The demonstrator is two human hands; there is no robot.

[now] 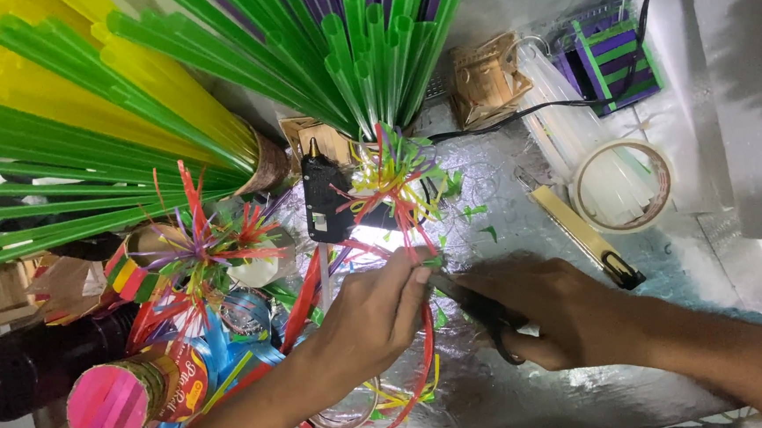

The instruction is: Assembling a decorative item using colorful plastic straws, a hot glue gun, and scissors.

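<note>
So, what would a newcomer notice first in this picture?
Probably the big fans of green straws and yellow straws spreading across the top and left. Next, at the centre, the left hand pinches a strand of a frayed multicoloured straw flower, while the right hand holds black scissors beside it on the silver foil surface.

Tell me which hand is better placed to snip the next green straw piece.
Probably the right hand: it already holds the black scissors, blades aimed at the green straw piece that the left hand pinches steady.
</note>
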